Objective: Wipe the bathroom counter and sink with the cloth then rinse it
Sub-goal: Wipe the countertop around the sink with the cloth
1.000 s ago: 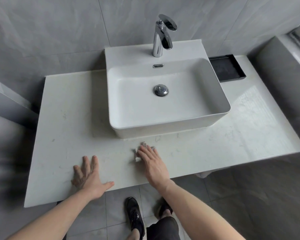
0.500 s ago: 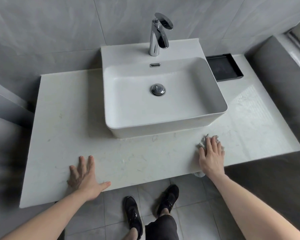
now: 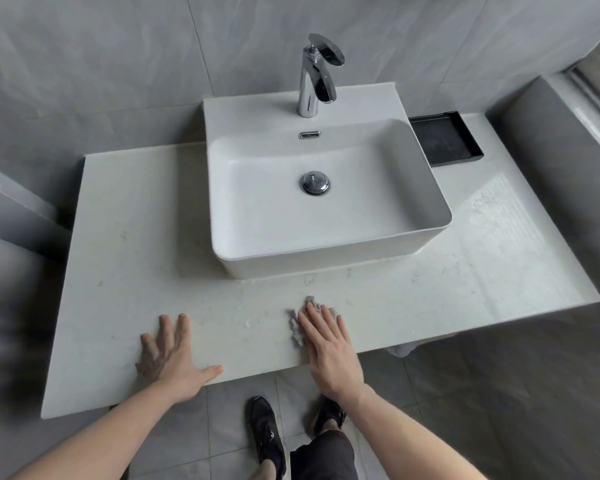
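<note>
A pale marble counter carries a white rectangular vessel sink with a chrome faucet behind its basin and a chrome drain plug inside. My right hand lies flat on a crumpled grey cloth, pressing it on the counter's front strip just in front of the sink; most of the cloth is hidden under the palm. My left hand rests flat with spread fingers on the counter near its front edge, holding nothing.
A black tray sits at the back right beside the sink. Grey tiled walls close the back and both sides. My black shoes stand on the tiled floor below the counter's front edge. Wet streaks mark the counter near the cloth.
My right hand slid the cloth right along the front strip, then back left to just in front of the sink's middle. The left hand stayed planted.
</note>
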Motion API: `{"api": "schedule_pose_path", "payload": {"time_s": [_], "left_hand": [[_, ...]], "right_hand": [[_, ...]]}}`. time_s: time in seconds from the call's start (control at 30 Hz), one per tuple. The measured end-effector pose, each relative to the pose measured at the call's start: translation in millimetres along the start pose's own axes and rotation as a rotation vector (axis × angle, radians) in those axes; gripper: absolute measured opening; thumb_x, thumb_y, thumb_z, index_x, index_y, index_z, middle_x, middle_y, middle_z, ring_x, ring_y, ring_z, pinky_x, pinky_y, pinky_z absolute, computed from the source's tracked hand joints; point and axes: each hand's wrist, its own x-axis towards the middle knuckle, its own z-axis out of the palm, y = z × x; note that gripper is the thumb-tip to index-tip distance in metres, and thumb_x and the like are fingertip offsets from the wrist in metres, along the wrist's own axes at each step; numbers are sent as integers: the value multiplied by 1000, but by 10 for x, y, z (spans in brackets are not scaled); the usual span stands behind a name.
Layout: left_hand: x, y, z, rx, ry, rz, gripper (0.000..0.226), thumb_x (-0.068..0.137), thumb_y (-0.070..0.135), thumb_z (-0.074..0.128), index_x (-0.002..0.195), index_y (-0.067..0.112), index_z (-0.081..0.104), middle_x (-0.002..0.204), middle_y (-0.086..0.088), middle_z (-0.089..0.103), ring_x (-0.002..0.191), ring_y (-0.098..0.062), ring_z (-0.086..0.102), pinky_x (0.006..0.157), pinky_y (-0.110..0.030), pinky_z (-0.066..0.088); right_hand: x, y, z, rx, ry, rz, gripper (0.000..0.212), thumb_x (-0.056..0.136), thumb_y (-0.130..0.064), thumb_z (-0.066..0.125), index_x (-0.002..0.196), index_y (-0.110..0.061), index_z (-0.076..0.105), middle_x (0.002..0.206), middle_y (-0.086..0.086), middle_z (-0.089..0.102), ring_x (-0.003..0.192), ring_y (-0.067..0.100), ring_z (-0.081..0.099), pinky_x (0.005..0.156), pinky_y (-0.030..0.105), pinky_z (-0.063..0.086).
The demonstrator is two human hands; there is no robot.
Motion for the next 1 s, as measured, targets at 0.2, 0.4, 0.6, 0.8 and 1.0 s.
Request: {"api": "schedule_pose_path", "payload": {"time_s": [0.2,0.4,0.6,0.8,1.0], "left_hand": [[20,-6,27,7,13,2,132,68,75,70,155,35,-21,161,1,-36,150,-43,-17,118,-65,18],[33,-17,41,-6,12,8,131,69,75,70,155,35,-21,160,2,-38,149,-43,-20,117,-67,17],[32,-33,45,-17,5,8,131,68,75,71,155,36,-21,159,3,-38,149,-43,-21,117,-67,16],[22,-38,47,-24,-1,12,131,69,74,71,154,36,-21,159,3,-39,149,-42,-22,117,-68,14],[37,-45,46,-19,3,12,133,66,77,70,154,37,-21,160,3,-37,149,-42,-21,116,-68,16]], "right_hand": [[-121,986,-550,-65,68,269,75,97,-2,46,163,-26,22,171,-5,2,160,26,5,130,45,11],[-56,1479,-928,23,66,593,59,108,-39,35,164,-32,15,173,-7,-4,160,24,-1,129,50,5],[-133,678,-357,100,257,633,59,109,-48,28,164,-31,16,173,-5,-1,160,19,-4,130,46,-1],[-222,-421,241,212,231,119,53,102,-15,46,153,-29,48,166,-11,31,157,14,19,129,38,14],[-119,-511,120,427,215,90,58,93,3,51,139,-30,63,153,-20,50,144,-2,42,124,29,30]]}}
